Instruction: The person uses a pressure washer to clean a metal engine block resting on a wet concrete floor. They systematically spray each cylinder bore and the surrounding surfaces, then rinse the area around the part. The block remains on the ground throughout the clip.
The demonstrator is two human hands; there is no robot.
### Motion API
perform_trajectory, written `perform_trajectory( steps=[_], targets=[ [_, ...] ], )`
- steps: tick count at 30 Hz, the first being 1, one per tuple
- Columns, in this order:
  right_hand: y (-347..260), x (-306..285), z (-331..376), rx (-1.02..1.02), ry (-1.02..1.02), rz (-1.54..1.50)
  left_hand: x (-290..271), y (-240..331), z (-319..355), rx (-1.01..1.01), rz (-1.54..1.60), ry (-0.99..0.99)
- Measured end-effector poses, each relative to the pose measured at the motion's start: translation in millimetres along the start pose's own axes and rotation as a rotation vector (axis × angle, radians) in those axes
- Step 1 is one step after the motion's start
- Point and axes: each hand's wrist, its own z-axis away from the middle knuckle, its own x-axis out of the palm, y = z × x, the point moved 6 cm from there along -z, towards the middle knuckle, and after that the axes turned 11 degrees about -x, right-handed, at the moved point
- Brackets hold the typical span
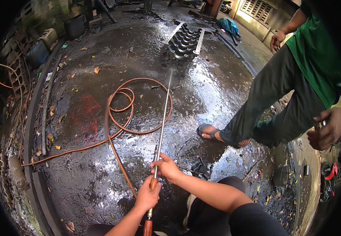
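I hold a long metal spray lance [163, 124] with orange grips, pointing away from me. My left hand [147, 195] is wrapped round its orange grip. Just ahead of it, my right hand [165, 168] is closed on the lance's metal part. A fine mist shows at the tip, close to a dark engine block [183, 44] with a row of curved cradles and pale side rails, lying on the wet ground. An orange-brown hose [132, 131] loops over the ground left of the lance and in part behind it.
At the right a person in a green shirt [311, 51] and dark trousers stands on the wet floor [99, 173], a sandalled foot [209, 131] near the lance. Jerrycans [38, 55], bricks and cables line the left edge. A blue bag [228, 26] lies far right.
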Motion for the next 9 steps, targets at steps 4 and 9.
perform_trajectory(
  steps=[4, 9],
  targets=[
    [3.7, -1.7, -1.9, 0.01, 0.02, -0.016, -0.3, -2.6, -0.6, -0.008, 0.002, -0.007],
    [16.1, -4.6, -10.5, 0.059, -0.056, 0.019, 2.2, -9.9, -3.4, -0.023, 0.059, -0.015]
  ],
)
